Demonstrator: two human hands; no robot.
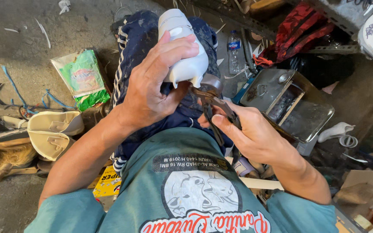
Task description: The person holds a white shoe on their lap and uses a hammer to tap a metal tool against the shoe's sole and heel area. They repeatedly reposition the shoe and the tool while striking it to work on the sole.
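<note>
My left hand (pixel 154 80) grips a pale grey shoe-shaped form (pixel 182 47), toe pointing away from me, resting over my dark blue trousers (pixel 137 39). My right hand (pixel 244 133) is closed around the handles of dark metal pliers (pixel 214 101). The pliers' rusty jaws bite the near, heel end of the grey form. Both hands sit close together above my lap, just beyond my teal shirt.
A green snack bag (pixel 83 77) lies on the concrete floor at left, near cream shoe pieces (pixel 52 131) and blue cord. A plastic water bottle (pixel 234 49), a metal box (pixel 288 103), red cloth (pixel 301 30) and assorted clutter crowd the right side.
</note>
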